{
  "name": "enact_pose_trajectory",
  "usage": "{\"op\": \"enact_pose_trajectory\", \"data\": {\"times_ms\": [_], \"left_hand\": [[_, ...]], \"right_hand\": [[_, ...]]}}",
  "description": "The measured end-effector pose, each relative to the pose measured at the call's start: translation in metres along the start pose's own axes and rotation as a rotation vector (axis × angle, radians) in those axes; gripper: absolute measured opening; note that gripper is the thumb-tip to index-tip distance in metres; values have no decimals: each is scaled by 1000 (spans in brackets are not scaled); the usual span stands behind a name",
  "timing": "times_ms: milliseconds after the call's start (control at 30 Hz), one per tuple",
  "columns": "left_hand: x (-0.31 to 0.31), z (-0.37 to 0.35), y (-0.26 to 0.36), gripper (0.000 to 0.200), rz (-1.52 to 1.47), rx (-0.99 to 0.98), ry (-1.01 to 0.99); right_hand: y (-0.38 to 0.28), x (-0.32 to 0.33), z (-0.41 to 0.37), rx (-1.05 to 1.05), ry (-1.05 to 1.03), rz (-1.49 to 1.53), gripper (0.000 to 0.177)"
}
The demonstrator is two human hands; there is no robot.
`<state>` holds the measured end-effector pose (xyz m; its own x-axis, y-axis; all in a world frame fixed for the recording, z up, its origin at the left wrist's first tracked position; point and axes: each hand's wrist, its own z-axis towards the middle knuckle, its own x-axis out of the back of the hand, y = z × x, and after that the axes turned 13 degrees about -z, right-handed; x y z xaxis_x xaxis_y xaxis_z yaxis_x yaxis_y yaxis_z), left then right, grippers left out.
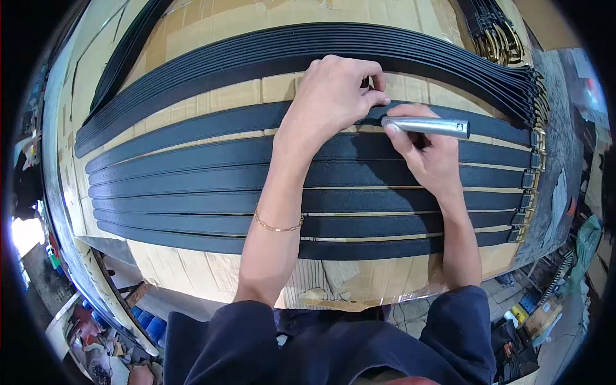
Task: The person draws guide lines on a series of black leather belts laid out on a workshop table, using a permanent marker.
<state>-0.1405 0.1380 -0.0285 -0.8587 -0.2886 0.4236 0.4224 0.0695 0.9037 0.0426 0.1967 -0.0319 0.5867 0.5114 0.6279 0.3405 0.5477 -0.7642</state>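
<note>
Across the cardboard [183, 266] laid over the counter [557, 154], black belts lie lengthwise in a spread row, their gold-toned buckles [531, 196] lined up at the right end. The topmost belt [212, 129] of this row runs beneath both hands, just below a tight bundle of more belts [256, 49] stacked edge-on. The left hand [330, 90] is bent over that topmost belt with its fingers curled and thumb near the fingertips; whether it grips the strap cannot be told. A gold chain bracelet [279, 227] circles the left wrist. Closed around a silver cylindrical tool [428, 125], the right hand [433, 156] holds it nearly level above the same belt, its left end close to the leather. Near the tool's right end sits a small dark square mark [459, 127], perhaps a maker's logo, too small to read. Further buckled straps [504, 42] lie at the upper right, more black straps [125, 61] at the upper left, and blue rolls [151, 326] stand below on the left.
</note>
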Motion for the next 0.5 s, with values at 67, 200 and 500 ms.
{"op": "enact_pose_trajectory", "data": {"times_ms": [67,200,500], "left_hand": [[0,0,1,15,11,21,0],[-1,0,1,14,15,23,7],[-1,0,0,15,15,49,-7]], "right_hand": [[-2,2,2,48,-43,-60,19],[1,0,2,154,-17,-104,20],[2,0,-1,-41,51,8,19]]}}
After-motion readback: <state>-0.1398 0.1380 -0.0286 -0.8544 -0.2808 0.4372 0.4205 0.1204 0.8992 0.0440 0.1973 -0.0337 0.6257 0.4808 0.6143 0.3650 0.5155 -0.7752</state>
